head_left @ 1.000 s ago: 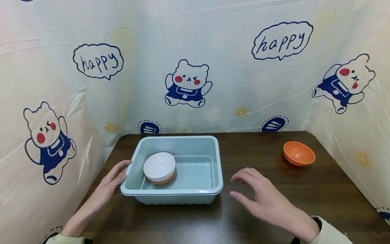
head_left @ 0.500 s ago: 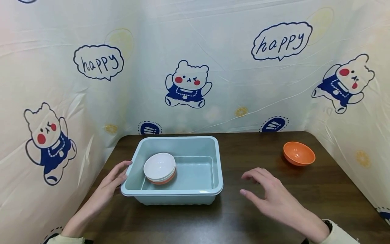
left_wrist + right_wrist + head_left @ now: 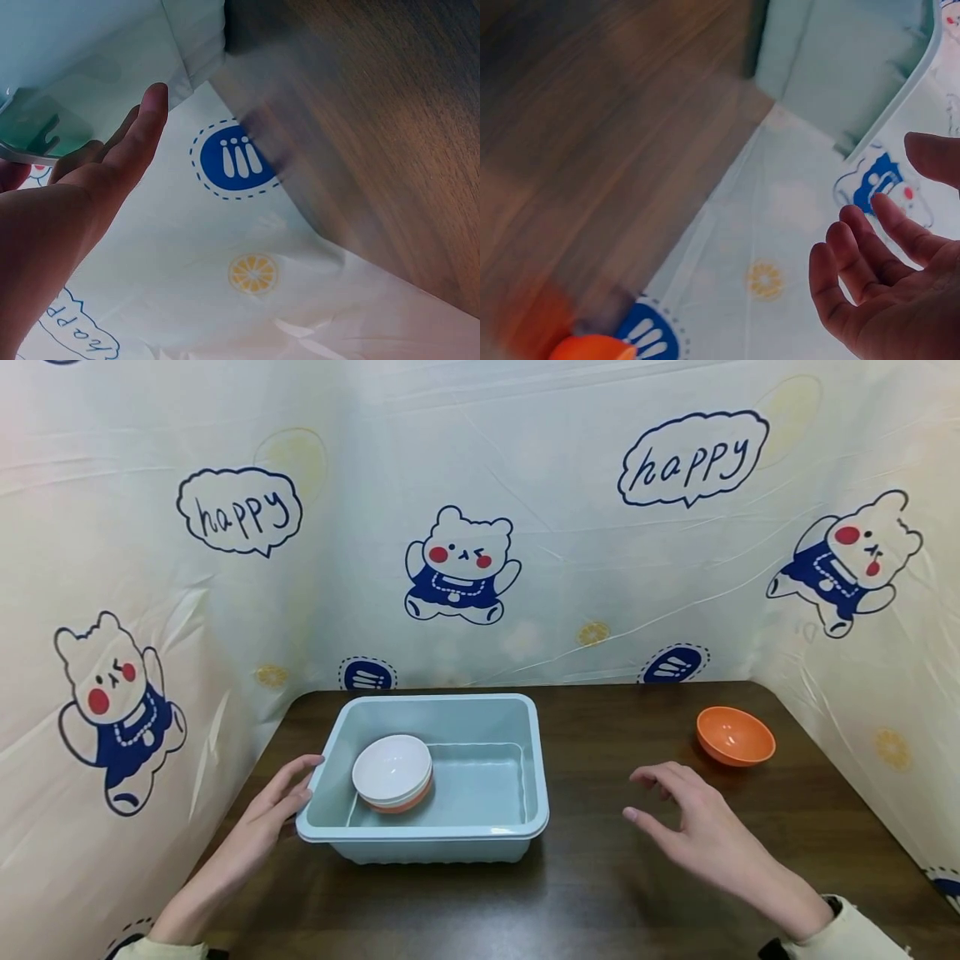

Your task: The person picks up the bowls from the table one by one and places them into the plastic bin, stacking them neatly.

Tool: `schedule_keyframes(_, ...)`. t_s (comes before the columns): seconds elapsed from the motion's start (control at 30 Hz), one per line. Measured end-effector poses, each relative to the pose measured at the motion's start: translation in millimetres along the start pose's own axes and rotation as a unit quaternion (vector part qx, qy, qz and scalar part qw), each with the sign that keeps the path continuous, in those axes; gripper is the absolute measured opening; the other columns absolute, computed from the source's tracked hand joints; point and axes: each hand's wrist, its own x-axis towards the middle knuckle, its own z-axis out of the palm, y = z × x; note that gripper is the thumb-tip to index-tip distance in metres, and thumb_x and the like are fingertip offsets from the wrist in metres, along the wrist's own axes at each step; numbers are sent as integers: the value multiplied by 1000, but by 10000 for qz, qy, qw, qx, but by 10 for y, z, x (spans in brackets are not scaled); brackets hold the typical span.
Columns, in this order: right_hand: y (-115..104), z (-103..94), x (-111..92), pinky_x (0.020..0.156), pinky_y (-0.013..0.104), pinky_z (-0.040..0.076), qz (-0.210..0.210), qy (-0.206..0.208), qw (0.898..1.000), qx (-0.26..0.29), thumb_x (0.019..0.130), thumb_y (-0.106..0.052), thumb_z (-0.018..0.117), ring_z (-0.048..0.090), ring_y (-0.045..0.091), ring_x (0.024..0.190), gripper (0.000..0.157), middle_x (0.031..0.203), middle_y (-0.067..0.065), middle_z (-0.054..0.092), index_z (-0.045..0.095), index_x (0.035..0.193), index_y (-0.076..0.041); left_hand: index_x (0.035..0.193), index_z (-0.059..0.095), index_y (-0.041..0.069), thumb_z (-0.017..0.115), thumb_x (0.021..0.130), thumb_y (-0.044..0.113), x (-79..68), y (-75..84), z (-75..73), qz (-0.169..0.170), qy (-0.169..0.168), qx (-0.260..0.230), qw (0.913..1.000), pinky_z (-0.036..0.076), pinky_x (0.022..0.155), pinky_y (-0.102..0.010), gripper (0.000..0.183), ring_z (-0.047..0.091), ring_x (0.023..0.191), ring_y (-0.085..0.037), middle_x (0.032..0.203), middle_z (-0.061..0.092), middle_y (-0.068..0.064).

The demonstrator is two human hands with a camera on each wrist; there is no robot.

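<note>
A light blue plastic basin (image 3: 480, 832) stands on the dark wooden table. Inside its left half is a small stack of bowls, a white bowl (image 3: 392, 768) on top and an orange bowl (image 3: 401, 806) lowest. My left hand (image 3: 272, 803) touches the basin's left side; in the left wrist view its fingers (image 3: 142, 139) lie fairly straight along the outer wall. To the right of the basin my right hand (image 3: 701, 822) hovers over the table, holding nothing, its fingers loosely bent and apart from the thumb. Beyond it, at the back right, sits another orange bowl (image 3: 735, 737).
The brown table (image 3: 600, 893) reaches back to a pale printed cloth (image 3: 555, 543) with bears and "happy" bubbles, which closes off the back and both sides. Table surface lies between the basin and the single orange bowl.
My right hand has moved to the right, away from the basin and closer to the lone orange bowl. The left hand, basin and bowls have stayed in place.
</note>
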Motion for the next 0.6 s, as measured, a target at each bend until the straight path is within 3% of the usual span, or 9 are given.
schedule_keyframes(0.17, 181, 4, 1, 78, 35, 52, 168, 23, 9998, -101, 85, -18, 90, 56, 13, 91, 38, 107, -6, 66, 70, 116, -14, 160, 23, 5, 38, 116, 29, -12, -13, 0, -3, -2, -34, 10000, 54, 87, -31, 53, 49, 137, -33, 165, 27, -32)
schedule_keyframes(0.37, 395, -37, 1, 79, 41, 53, 672, -137, 9976, -110, 85, -23, 91, 60, 20, 93, 46, 114, 4, 69, 69, 122, -8, 160, 23, 5, 38, 116, 29, -1, -6, 4, 6, -13, -85, 10000, 54, 87, -30, 53, 52, 135, -25, 166, 26, -32)
schedule_keyframes(0.6, 633, -136, 24, 88, 55, 53, 1190, -358, 9922, -71, 90, -29, 86, 65, 34, 102, 53, 122, 18, 68, 64, 130, -1, 160, 23, 5, 38, 116, 30, -12, 6, 9, -45, -2, -39, 10000, 54, 87, -32, 53, 45, 139, -42, 165, 27, -32)
